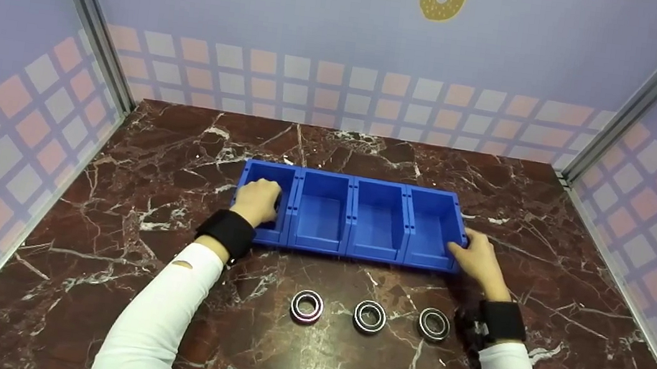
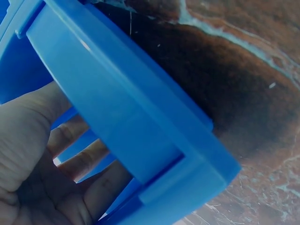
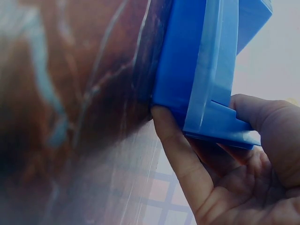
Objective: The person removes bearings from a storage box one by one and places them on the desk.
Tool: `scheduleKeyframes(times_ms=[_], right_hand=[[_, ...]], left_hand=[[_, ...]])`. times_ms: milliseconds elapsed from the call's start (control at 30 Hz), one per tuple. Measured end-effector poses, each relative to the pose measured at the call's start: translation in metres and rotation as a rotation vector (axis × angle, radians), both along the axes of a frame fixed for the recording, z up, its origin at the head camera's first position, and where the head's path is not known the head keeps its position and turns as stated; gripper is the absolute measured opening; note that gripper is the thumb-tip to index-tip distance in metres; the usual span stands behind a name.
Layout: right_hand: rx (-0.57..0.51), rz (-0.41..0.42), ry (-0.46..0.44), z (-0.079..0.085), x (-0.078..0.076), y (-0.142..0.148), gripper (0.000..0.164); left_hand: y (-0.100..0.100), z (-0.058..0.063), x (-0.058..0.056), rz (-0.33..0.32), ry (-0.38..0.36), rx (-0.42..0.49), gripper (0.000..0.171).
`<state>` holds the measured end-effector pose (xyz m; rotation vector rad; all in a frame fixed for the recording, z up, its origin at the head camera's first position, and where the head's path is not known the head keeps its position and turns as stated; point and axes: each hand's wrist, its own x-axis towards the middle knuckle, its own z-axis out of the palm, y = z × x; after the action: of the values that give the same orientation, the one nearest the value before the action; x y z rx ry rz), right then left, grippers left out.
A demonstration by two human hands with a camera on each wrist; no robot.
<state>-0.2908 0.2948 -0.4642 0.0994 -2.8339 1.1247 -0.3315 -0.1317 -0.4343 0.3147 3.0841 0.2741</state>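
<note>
A blue bin unit with a row of open compartments lies across the table. My left hand reaches down into its leftmost compartment. In the left wrist view the fingers pass behind a blue wall, which hides their tips; I cannot tell whether they hold anything. At the other end, my right hand grips the outer right wall near the front, thumb on the inner side and fingers outside. Nearer me on the table lie three metal ring bearings: a left one, a middle one and a right one.
The dark red marble table extends around the bin unit. Patterned purple panels, such as the back wall, enclose it behind and at both sides. Grey metal posts stand at the back corners.
</note>
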Motion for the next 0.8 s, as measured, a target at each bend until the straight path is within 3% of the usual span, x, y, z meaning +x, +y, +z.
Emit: scheduleKeyframes(times_ms=[300,800], right_hand=[[-0.01,-0.001,0.005,-0.001,0.001,-0.001,0.032],[0.004,-0.002,0.009,-0.002,0.0,0.0,0.031]], left_hand=[[0.0,0.004,0.002,0.01,-0.01,0.02,0.022],[-0.001,0.015,0.008,-0.026,0.034,0.036,0.021]])
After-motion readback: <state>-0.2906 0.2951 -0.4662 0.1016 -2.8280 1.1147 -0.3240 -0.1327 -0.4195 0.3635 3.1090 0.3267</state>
